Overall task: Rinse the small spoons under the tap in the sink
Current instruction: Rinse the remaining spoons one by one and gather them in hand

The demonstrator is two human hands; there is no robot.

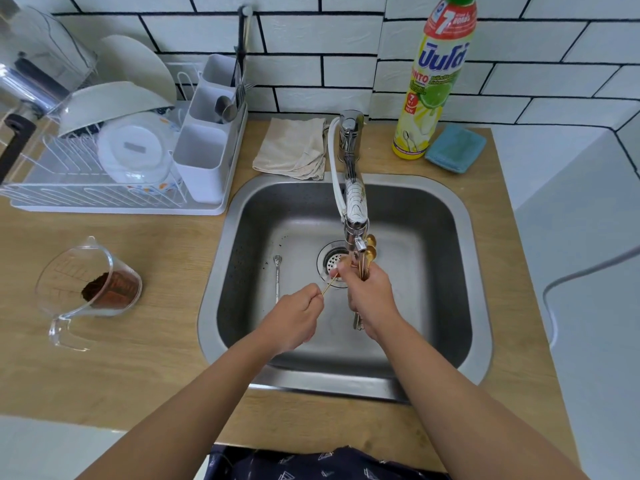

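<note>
My right hand [372, 296] grips a bunch of small gold spoons [369, 252], bowls up, just under the tap's spout [356, 233] over the steel sink [474, 271]. My left hand [294, 317] pinches the thin handle end of one more gold spoon [329, 282], whose bowl reaches my right thumb. A small silver spoon [277, 277] lies on the sink floor to the left of the drain [330, 261]. Silver handle ends stick out below my right hand. I cannot make out running water.
A dish rack [69, 199] with plates and a white cutlery caddy [204, 157] stands at the back left. A clear measuring jug [86, 289] with brown powder sits left of the sink. Behind the sink lie a beige cloth [291, 147], a dish soap bottle [433, 81] and a blue sponge [455, 148].
</note>
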